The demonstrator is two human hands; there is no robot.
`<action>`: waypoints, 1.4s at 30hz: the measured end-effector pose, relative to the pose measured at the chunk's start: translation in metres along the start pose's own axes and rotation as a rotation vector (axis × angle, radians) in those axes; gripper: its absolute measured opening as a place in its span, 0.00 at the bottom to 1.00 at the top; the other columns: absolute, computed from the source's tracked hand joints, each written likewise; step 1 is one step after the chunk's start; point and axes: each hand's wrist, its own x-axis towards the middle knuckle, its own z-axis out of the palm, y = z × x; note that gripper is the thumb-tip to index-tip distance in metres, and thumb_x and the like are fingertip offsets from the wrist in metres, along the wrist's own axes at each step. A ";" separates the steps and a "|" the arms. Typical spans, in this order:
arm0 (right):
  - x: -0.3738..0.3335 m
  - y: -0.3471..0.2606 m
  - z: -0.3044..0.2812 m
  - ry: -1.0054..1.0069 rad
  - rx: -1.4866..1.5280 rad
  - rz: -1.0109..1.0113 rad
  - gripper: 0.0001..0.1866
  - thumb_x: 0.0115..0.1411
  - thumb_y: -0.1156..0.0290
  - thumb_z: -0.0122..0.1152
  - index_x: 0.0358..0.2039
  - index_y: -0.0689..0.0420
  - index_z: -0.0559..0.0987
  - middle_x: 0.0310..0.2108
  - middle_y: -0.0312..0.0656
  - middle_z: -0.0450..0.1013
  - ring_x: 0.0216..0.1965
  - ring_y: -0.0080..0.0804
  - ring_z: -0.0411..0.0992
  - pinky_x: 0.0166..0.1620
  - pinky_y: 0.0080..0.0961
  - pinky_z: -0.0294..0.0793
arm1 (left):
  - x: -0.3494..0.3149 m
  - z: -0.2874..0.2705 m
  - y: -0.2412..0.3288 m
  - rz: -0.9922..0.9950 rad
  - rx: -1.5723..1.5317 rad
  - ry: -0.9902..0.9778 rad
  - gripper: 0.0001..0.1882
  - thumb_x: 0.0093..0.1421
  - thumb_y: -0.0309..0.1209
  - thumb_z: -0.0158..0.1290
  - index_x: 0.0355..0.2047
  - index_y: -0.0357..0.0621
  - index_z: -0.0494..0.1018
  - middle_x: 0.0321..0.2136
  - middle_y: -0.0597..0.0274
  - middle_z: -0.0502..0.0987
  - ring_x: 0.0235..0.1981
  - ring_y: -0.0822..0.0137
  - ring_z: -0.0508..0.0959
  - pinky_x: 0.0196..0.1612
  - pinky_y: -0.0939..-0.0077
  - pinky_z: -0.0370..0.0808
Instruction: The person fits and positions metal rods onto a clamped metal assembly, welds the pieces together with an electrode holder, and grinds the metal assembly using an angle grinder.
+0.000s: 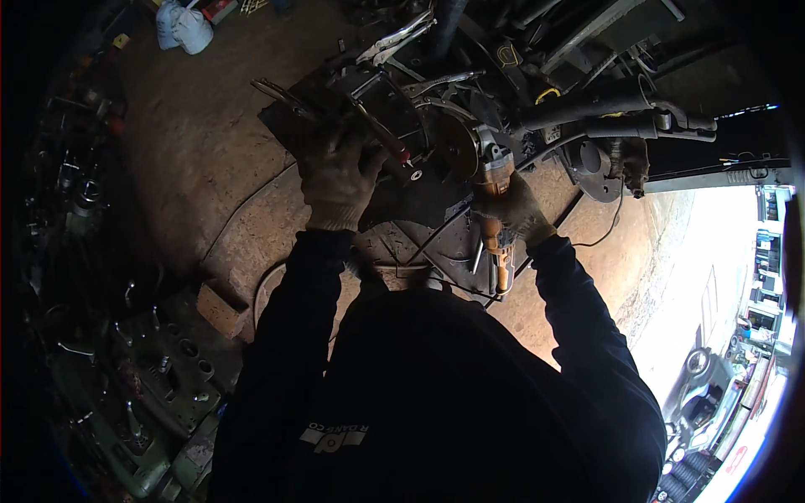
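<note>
My gloved right hand point(513, 208) is closed round the orange body of an angle grinder point(498, 174). The grinder's metal head points away from me, and its round disc point(454, 149) stands beside dark metal parts. To the left, my gloved left hand point(340, 178) lies on a dark metal workpiece point(411, 201), fingers apart, their tips dim in shadow. A slim bar with a red band point(405, 156) sits just right of that hand. Locking pliers point(394, 42) are at the far side of the work, and another pair of pliers point(281, 92) is at its left edge.
Pipes and a thick dark tube point(587, 105) crowd the far right. A cable point(243, 205) crosses the brown floor at left. Near left, a wooden block point(220, 308) stands by greenish machinery point(159, 369). White bags point(184, 27) lie far left; bright daylight enters at right.
</note>
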 end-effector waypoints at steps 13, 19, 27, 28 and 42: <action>0.025 0.000 0.001 -0.038 0.047 -0.027 0.37 0.49 0.67 0.78 0.58 0.58 0.72 0.50 0.43 0.78 0.50 0.35 0.77 0.56 0.34 0.76 | 0.009 0.034 -0.001 -0.107 0.136 -0.079 0.12 0.54 0.37 0.65 0.38 0.49 0.81 0.41 0.54 0.81 0.43 0.52 0.82 0.47 0.58 0.80; 0.015 -0.008 -0.009 -0.030 -0.051 -0.090 0.36 0.49 0.66 0.79 0.58 0.58 0.72 0.49 0.42 0.79 0.50 0.35 0.77 0.55 0.34 0.76 | 0.003 0.043 0.003 -0.090 0.191 -0.054 0.11 0.54 0.35 0.65 0.38 0.50 0.81 0.41 0.54 0.82 0.43 0.52 0.82 0.47 0.59 0.81; 0.000 -0.006 -0.032 -0.053 -0.122 -0.115 0.34 0.51 0.63 0.78 0.56 0.58 0.73 0.48 0.42 0.79 0.50 0.35 0.78 0.54 0.34 0.76 | -0.003 0.050 0.030 -0.145 0.253 -0.078 0.14 0.52 0.34 0.68 0.39 0.52 0.82 0.41 0.59 0.83 0.46 0.54 0.81 0.49 0.61 0.81; -0.002 -0.003 -0.034 -0.046 -0.127 -0.129 0.34 0.51 0.63 0.78 0.55 0.58 0.73 0.48 0.43 0.79 0.50 0.35 0.78 0.54 0.34 0.77 | -0.004 0.051 0.031 -0.133 0.260 -0.090 0.15 0.51 0.35 0.68 0.40 0.52 0.82 0.42 0.60 0.83 0.47 0.54 0.81 0.50 0.61 0.81; 0.001 0.018 -0.040 -0.085 -0.114 -0.118 0.36 0.49 0.59 0.79 0.56 0.58 0.73 0.48 0.44 0.79 0.51 0.36 0.78 0.54 0.34 0.77 | -0.008 0.051 0.052 -0.233 0.337 -0.159 0.15 0.52 0.41 0.67 0.38 0.53 0.82 0.52 0.56 0.78 0.52 0.52 0.79 0.55 0.57 0.78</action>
